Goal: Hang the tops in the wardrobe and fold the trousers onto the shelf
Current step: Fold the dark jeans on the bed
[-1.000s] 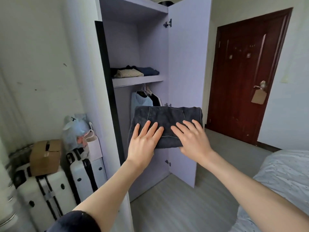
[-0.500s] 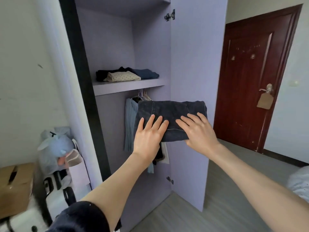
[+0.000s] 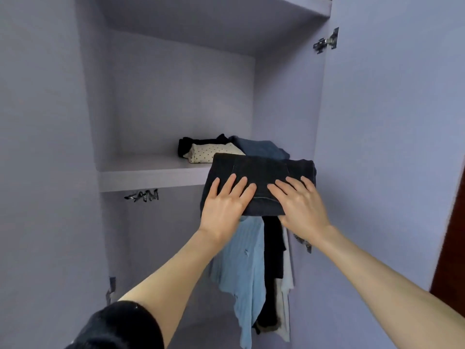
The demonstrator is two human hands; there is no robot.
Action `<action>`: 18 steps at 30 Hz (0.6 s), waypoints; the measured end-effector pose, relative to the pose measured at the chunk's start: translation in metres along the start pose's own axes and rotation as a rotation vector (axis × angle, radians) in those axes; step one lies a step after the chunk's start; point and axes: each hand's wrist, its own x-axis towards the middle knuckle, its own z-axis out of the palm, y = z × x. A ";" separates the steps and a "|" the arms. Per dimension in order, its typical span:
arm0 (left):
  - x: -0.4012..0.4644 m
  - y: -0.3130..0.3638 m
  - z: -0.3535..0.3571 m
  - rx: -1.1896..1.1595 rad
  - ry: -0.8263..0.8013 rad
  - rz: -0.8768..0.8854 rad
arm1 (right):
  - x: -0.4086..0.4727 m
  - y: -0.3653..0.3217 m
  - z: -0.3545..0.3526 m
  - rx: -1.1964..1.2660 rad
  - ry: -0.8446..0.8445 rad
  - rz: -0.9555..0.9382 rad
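The wardrobe (image 3: pixel 161 102) is standing open, its shelf (image 3: pixel 151 176) lying just beyond the fingertips. The folded trousers (image 3: pixel 261 182) are riding at the shelf's front edge, below the folded pile (image 3: pixel 226 149). The left hand (image 3: pixel 224 210) and right hand (image 3: pixel 302 207) are lying flat on top, fingers straight; thumbs are hidden beneath, presumably supporting. Sliding it in level should be keeping the fold intact.

Folded trousers (image 3: pixel 261 182) centre frame: dark denim, matt, visible seam stitching. Shelf (image 3: pixel 151 172) and wardrobe door (image 3: pixel 390 147) at right: smooth matt lilac laminate. Hinge (image 3: pixel 325 42) upper right: shiny metal. Hanging shirt (image 3: pixel 241 260) lower centre: light blue ribbed cloth. Dotted cream cloth (image 3: pixel 211 153) on shelf: soft, matt.
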 end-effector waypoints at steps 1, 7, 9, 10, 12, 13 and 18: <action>0.011 -0.012 0.005 0.012 -0.001 -0.013 | 0.019 0.002 0.009 0.012 -0.014 -0.019; 0.047 -0.079 0.030 0.162 0.062 -0.119 | 0.116 -0.007 0.068 -0.002 -0.009 -0.160; 0.056 -0.109 0.041 0.225 0.096 -0.173 | 0.154 -0.022 0.087 -0.027 0.017 -0.213; 0.064 -0.131 0.049 0.255 0.131 -0.193 | 0.179 -0.031 0.099 -0.026 0.047 -0.239; 0.076 -0.165 0.059 0.271 0.183 -0.224 | 0.219 -0.046 0.114 -0.030 0.080 -0.278; 0.082 -0.185 0.065 0.279 0.201 -0.234 | 0.241 -0.054 0.123 -0.026 0.099 -0.291; 0.112 -0.279 0.096 0.364 0.178 -0.300 | 0.339 -0.098 0.172 0.005 0.157 -0.334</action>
